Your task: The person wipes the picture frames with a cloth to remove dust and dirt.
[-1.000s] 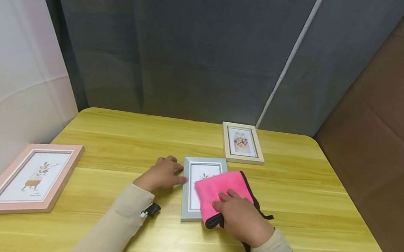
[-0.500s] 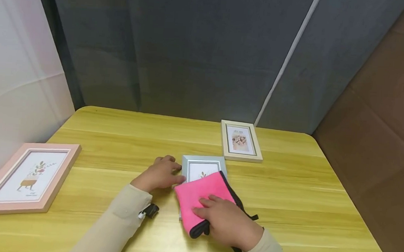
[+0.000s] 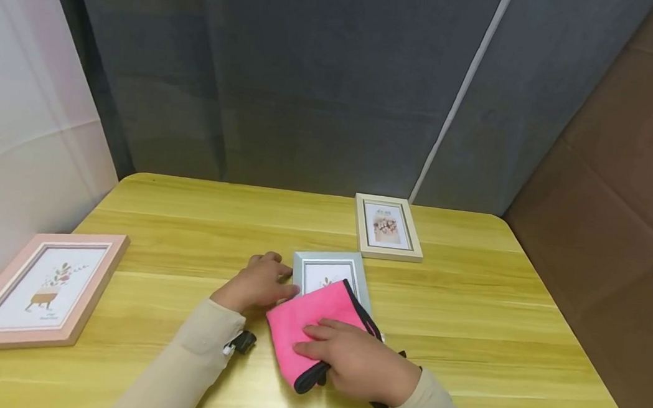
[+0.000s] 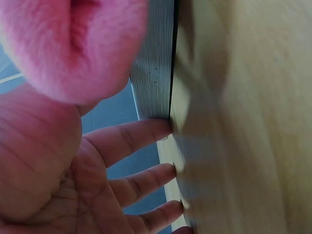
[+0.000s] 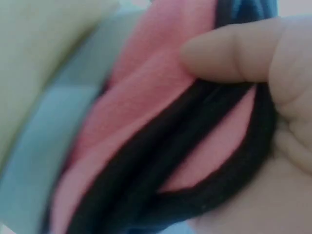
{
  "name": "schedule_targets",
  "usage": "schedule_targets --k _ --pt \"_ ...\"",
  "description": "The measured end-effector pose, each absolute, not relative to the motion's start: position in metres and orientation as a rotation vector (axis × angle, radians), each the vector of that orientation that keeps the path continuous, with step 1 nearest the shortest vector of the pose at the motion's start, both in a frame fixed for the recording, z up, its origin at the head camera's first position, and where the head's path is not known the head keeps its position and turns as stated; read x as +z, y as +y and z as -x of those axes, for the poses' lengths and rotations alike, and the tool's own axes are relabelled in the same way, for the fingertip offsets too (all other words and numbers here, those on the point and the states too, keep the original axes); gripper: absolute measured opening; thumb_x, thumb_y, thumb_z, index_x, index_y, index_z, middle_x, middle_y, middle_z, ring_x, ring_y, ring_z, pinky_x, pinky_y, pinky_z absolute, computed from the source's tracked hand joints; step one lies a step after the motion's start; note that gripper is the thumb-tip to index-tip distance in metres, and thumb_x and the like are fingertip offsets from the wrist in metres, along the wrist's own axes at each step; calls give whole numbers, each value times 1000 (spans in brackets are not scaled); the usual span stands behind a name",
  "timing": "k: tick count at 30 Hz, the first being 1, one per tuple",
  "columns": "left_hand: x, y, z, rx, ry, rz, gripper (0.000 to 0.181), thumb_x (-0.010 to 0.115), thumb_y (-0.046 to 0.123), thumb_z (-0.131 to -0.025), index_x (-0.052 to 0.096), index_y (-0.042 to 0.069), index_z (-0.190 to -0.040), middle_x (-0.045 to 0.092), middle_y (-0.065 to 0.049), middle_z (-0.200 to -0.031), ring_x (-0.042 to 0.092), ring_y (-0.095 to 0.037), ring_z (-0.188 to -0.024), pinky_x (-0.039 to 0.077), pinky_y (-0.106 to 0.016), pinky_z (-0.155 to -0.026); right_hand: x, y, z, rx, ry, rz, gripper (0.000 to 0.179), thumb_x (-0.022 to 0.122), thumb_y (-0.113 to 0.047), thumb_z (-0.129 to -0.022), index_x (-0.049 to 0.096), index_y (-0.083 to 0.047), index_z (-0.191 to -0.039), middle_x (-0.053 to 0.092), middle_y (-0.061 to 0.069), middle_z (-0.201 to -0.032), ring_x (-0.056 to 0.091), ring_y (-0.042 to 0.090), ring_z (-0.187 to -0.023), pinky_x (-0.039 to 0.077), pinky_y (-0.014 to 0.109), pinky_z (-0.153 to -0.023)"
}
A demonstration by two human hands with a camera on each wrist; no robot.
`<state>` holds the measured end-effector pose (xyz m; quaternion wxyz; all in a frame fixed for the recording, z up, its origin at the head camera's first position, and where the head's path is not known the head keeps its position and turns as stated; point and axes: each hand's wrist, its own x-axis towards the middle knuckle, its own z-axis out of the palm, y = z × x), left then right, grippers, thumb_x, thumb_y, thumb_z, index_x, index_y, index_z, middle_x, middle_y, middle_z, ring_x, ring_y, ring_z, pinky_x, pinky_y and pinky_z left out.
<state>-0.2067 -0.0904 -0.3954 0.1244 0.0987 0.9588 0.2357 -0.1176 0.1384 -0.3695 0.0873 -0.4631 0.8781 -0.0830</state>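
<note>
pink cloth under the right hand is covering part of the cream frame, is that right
Wrong frame: the head view shows the pink cloth under the right hand covering part of the blue-grey frame; the cream frame lies farther back, uncovered.

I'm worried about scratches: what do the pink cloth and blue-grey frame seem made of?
Pink cloth: matte fleece or microfibre, judging by its fuzzy pile. Blue-grey frame: satin finish with fine brushed lines; could be coated wood, plastic or metal.
</note>
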Motion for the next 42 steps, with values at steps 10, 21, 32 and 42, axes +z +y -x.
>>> schedule_targets --k 10,21,32,42 --pt "-395 -89 204 660 2801 -319 53 71 38 -91 65 3 -130 43 -27 -146 38 -49 -129 39 -59 -103 -362 160 126 -145 2787 1008 30 69 -7 -86 76 -16 -114 66 7 -128 54 31 -127 42 41 -106" --pt "-395 -93 204 643 2803 -318 52 70 37 -91 66 3 -130 44 -28 -145 37 -51 -130 39 -62 -102 -371 145 127 -332 2587 1337 57 52 10 -84 65 -15 -133 55 6 -142 46 25 -136 31 36 -114" --pt "-395 -92 205 658 2798 -349 54 69 39 -92 65 3 -131 43 -27 -146 36 -51 -130 38 -63 -102 -363 162 129 -188 2768 987 33 68 -2 -87 75 -14 -117 64 5 -131 51 31 -130 39 42 -108" --pt "-396 -91 204 642 2811 -335 52 70 39 -91 66 3 -130 44 -28 -145 37 -51 -130 39 -63 -101 -370 149 128 -325 2601 1382 53 56 10 -83 68 -13 -129 59 5 -138 50 21 -131 35 34 -112"
